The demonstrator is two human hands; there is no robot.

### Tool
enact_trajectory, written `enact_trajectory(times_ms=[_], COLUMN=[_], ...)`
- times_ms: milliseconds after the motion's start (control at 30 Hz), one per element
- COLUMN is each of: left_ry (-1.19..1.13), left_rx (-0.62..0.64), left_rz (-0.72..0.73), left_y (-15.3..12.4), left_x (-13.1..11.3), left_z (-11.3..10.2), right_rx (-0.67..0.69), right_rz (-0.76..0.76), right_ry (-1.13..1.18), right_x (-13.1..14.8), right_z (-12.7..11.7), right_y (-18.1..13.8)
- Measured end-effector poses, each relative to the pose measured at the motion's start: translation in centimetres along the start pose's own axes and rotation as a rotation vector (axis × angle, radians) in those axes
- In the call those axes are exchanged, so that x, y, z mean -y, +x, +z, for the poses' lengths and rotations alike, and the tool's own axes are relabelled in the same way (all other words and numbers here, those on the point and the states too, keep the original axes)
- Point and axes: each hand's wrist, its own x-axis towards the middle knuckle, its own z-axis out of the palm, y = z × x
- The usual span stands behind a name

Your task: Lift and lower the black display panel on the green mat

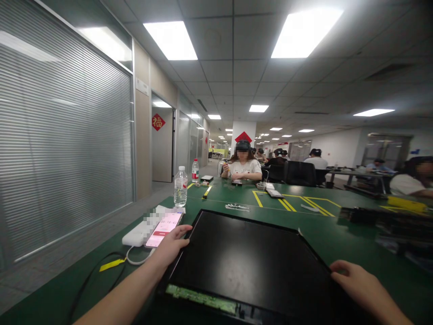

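A black flat display panel [243,253] lies before me, its dark screen facing up and its near edge toward my body. Along that near edge a strip of green circuit board [201,298] is exposed. My left hand [179,237] grips the panel's left edge, thumb and fingers closed on the frame. On the opposite side, my right hand [352,275] holds the right edge with bent fingers, the tips partly hidden at the rim. Just left of my left hand lies a lit phone [164,229] showing a timer.
Beside the phone sit a white power bank [133,237] and a cable with a yellow tag [112,265]. A water bottle [180,187] stands beyond. Dark parts [360,216] are piled at right on the green table [216,198]. A person [244,169] sits opposite.
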Motion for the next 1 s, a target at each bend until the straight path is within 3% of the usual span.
enact_trajectory(times_ms=[133, 467, 1000], left_ry=[-0.102, -0.143, -0.002], left_rx=[-0.018, 0.116, 0.142], left_rz=[-0.072, -0.246, -0.13], left_y=[0.1, -1.3, -2.5], left_x=[0.4, -0.4, -0.9], left_z=[0.2, 0.8, 1.4], right_rx=[0.032, 0.066, 0.083], right_rz=[-0.003, 0.005, -0.048], right_ry=[0.011, 0.044, 0.089], right_x=[0.0, -0.1, -1.1], right_z=[-0.5, -0.7, -0.1], right_y=[0.1, 0.3, 1.1])
